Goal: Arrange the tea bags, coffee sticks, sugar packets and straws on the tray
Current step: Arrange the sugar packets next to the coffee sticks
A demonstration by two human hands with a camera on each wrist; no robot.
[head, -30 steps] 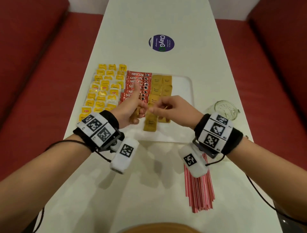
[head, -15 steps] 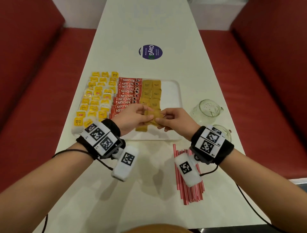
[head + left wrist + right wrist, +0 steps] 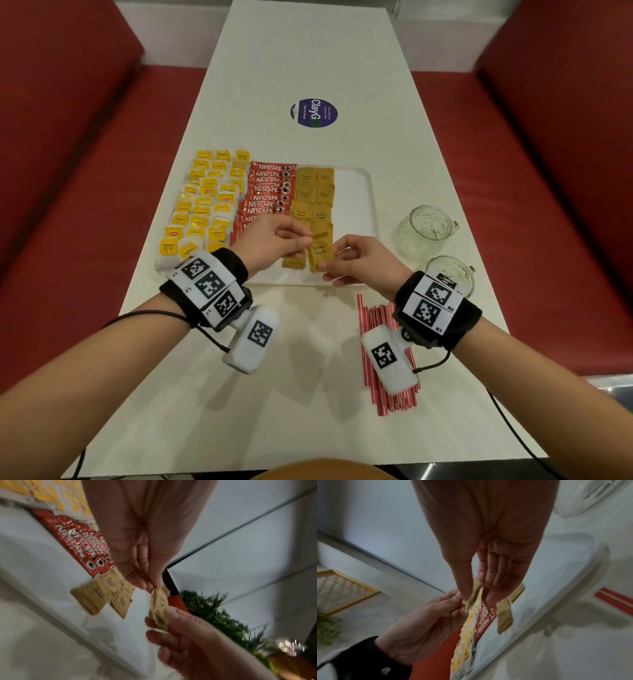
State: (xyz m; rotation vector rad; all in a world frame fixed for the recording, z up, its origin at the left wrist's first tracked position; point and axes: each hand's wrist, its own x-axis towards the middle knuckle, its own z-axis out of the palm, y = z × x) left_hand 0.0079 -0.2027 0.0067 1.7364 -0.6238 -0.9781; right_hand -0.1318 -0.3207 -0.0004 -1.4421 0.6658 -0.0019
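A white tray (image 3: 356,192) holds yellow tea bags (image 3: 202,205) on its left, red Nescafe coffee sticks (image 3: 269,190) in the middle and brown sugar packets (image 3: 313,197) beside them. Both hands hold one brown sugar packet (image 3: 319,249) just above the tray's near end. My left hand (image 3: 274,240) pinches its far end (image 3: 158,595); my right hand (image 3: 346,260) pinches its near end (image 3: 473,595). Red straws (image 3: 383,342) lie on the table under my right wrist.
Two empty glass jars (image 3: 423,229) (image 3: 452,274) stand right of the tray. A round purple sticker (image 3: 314,112) marks the white table (image 3: 308,51) farther back. Red bench seats run along both sides.
The two hands, together over the tray's near end before, now hold one sugar packet stretched between them. The head view has shifted so the jars show.
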